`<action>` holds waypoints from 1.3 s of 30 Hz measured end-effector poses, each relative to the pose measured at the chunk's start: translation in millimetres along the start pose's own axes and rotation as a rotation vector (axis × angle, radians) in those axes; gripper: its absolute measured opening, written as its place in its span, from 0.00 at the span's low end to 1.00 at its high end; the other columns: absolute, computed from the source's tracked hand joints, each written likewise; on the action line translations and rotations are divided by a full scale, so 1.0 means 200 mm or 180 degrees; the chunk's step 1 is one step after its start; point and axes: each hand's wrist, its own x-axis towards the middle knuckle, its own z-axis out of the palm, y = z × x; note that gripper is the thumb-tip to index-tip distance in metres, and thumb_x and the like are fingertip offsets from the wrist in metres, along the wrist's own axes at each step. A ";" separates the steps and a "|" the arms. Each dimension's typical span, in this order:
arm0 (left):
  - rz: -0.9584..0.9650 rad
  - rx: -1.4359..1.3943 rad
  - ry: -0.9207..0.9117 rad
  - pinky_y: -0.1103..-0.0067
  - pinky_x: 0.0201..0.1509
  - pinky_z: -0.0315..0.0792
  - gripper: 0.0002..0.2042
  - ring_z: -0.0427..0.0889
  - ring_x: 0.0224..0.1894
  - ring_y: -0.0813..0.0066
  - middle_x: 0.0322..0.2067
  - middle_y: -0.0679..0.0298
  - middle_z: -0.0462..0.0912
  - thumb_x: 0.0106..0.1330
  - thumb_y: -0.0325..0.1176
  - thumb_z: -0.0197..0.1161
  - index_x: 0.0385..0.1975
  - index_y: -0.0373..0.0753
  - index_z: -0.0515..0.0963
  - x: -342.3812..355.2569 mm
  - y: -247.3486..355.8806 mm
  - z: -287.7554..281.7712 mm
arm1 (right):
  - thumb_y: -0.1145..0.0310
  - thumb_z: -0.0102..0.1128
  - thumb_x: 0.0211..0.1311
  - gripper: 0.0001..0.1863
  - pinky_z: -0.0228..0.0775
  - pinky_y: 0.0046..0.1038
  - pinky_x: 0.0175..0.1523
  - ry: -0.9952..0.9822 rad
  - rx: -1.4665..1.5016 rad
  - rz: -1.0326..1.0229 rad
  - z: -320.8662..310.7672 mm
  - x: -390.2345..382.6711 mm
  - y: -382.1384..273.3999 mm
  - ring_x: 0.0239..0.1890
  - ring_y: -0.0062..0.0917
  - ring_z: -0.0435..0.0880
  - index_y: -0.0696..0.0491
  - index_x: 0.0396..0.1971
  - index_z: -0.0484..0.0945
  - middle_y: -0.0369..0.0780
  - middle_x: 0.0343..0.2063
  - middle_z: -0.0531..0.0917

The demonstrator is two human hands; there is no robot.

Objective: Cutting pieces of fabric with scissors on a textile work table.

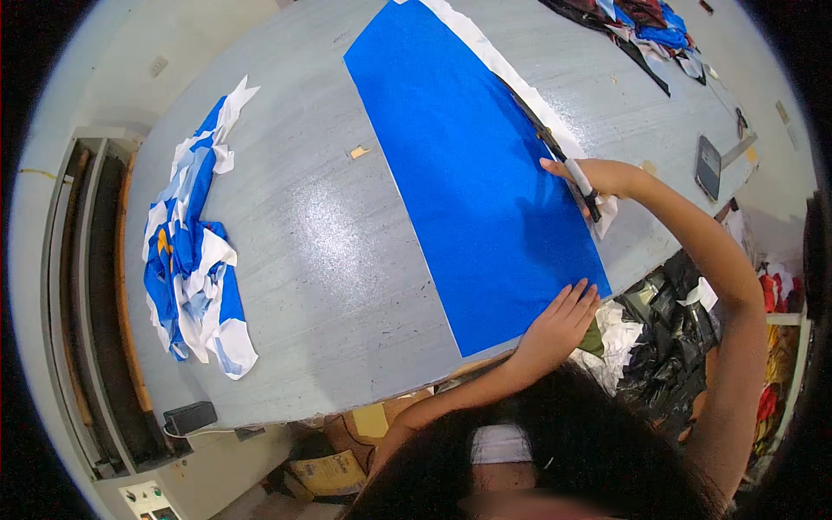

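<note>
A long blue sheet (pixel 459 191) with a white strip (pixel 472 43) along its right edge lies across the grey table. My right hand (pixel 598 178) is closed on a long dark tool (pixel 542 130) with a white-wrapped section, which lies along that right edge; some of my fingers are hidden. My left hand (pixel 559 321) rests open and flat on the near end of the blue sheet, fingers spread slightly toward the tool.
Crumpled blue-and-white fabric (pixel 208 277) lies left, dark fabric (pixel 650 35) at the back right, a phone (pixel 706 169) at the right and a black box (pixel 189 419) near left. A machine (pixel 91 295) stands beyond the left edge. Scraps (pixel 667 338) fill space below the right edge.
</note>
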 end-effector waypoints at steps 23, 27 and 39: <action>-0.0053 -0.0097 0.0001 0.70 0.64 0.55 0.22 0.62 0.60 0.63 0.55 0.56 0.66 0.56 0.31 0.47 0.51 0.32 0.66 0.00 0.01 0.00 | 0.38 0.48 0.55 0.36 0.71 0.24 0.13 -0.0057 0.0654 -0.0557 -0.12 0.19 -0.01 0.10 0.25 0.77 0.65 0.34 0.65 0.41 0.09 0.72; -0.0032 0.0012 -0.0047 0.71 0.64 0.55 0.22 0.62 0.60 0.64 0.55 0.56 0.66 0.56 0.31 0.47 0.51 0.32 0.67 0.00 0.00 -0.01 | 0.37 0.47 0.54 0.38 0.71 0.23 0.12 -0.0070 0.0712 -0.0178 -0.14 0.16 -0.12 0.09 0.26 0.76 0.67 0.28 0.67 0.42 0.09 0.73; -0.0053 0.0005 0.0033 0.72 0.64 0.54 0.21 0.63 0.60 0.65 0.55 0.57 0.67 0.55 0.32 0.48 0.51 0.33 0.68 -0.01 0.00 -0.01 | 0.41 0.50 0.55 0.38 0.72 0.29 0.13 0.0068 0.0766 -0.0349 -0.19 0.28 -0.12 0.10 0.28 0.77 0.68 0.40 0.59 0.42 0.09 0.73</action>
